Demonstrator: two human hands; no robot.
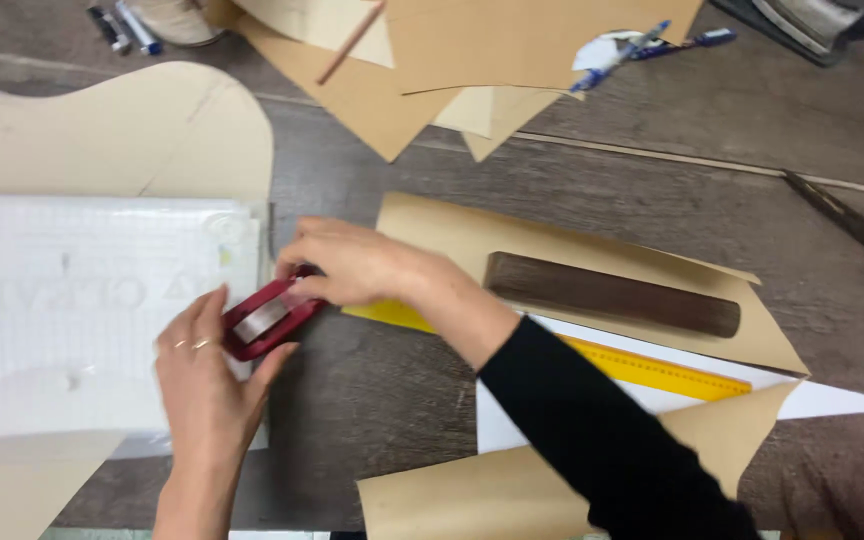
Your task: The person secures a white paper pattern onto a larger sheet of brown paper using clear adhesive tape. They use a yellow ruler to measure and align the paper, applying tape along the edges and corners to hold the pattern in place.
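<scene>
Head view shows both your hands on a small red handheld tool (270,318) at the right edge of the white gridded sheet (92,290): left hand (207,375) steadies it, right hand (352,262) grips its top. Brown paper pattern pieces (512,45) lie uncut on the tabletop (392,380).

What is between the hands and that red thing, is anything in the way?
Nothing visible is in the way. Both hands already touch the red tape dispenser: the left hand cups it from below and the right hand presses on its top end. It lies at the edge of the white gridded sheet.
</scene>
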